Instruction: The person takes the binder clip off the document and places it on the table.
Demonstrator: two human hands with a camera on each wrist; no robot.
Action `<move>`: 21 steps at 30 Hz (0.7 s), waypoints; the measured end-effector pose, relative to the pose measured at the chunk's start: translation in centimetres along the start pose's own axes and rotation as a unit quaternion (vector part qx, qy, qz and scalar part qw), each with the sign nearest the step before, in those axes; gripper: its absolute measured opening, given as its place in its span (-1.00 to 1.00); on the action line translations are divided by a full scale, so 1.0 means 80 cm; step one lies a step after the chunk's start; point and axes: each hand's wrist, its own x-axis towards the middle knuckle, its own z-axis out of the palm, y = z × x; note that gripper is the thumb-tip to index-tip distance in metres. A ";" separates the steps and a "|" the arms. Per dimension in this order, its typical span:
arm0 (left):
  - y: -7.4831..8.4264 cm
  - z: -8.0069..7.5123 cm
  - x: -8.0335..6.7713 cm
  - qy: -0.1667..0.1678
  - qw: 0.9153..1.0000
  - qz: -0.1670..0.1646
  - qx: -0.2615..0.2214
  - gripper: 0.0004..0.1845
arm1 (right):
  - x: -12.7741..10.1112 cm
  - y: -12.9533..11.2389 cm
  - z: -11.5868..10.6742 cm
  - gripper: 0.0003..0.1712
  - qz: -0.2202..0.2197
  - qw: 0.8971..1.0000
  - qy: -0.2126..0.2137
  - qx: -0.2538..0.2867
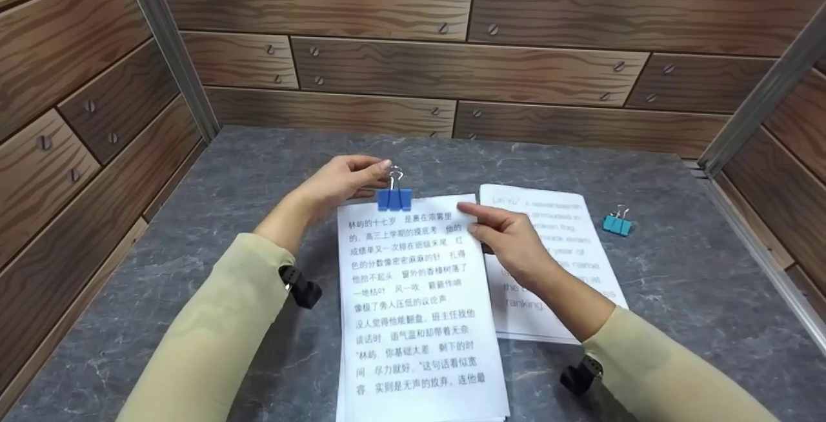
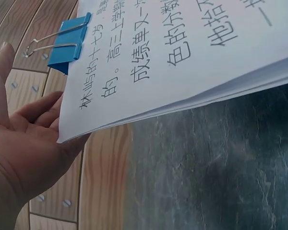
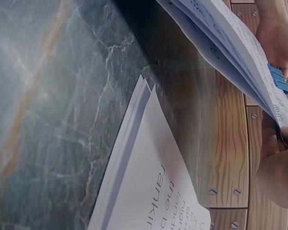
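Paper stack [image 1: 413, 306], light, floppy and prone to fanning, held lifted off grey surface [image 1: 193, 228]: left hand [image 1: 339, 183] pinches blue clip [image 1: 394, 198] wires at top edge, right hand [image 1: 510, 238] pinches top-right corner; best gripped near clip.

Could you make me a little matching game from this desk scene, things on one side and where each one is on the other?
Things:
1. dark blue binder clip
2. light blue binder clip
3. stack with Chinese text
4. stack with English text

Places:
A. lying alone on the table, far right
B. flat on the table under the right forearm
C. clamped on a stack's top edge
D. held up between both hands

Pairs: 1-C, 2-A, 3-D, 4-B
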 end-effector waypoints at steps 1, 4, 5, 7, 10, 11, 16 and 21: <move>0.000 0.001 0.001 -0.004 1.000 -0.003 -0.002 -0.33 | -0.001 0.000 0.000 -0.52 0.000 1.000 -0.001 0.000; 0.000 0.004 0.003 -0.012 1.000 -0.009 -0.011 -0.33 | -0.001 0.001 0.000 -0.52 -0.002 1.000 -0.002 0.002; 0.000 0.005 0.004 -0.014 1.000 -0.008 -0.012 -0.34 | -0.002 0.001 0.000 -0.52 -0.003 1.000 -0.002 0.001; 0.000 0.007 0.005 -0.015 1.000 -0.008 -0.011 -0.36 | -0.002 0.001 0.000 -0.52 -0.005 1.000 -0.002 0.000; 0.000 0.007 0.006 -0.012 1.000 -0.009 -0.010 -0.40 | -0.002 0.001 0.000 -0.52 -0.007 1.000 -0.003 -0.004; 0.000 0.007 0.006 -0.010 1.000 -0.009 -0.008 -0.41 | -0.002 0.002 0.000 -0.52 -0.007 1.000 -0.004 -0.005; 0.002 0.007 0.007 -0.006 1.000 -0.014 0.003 -0.43 | -0.003 0.002 -0.001 -0.53 -0.006 1.000 -0.004 -0.003; 0.005 0.008 0.005 -0.019 1.000 -0.013 0.006 -0.48 | -0.004 0.002 -0.001 -0.53 -0.006 1.000 -0.004 -0.009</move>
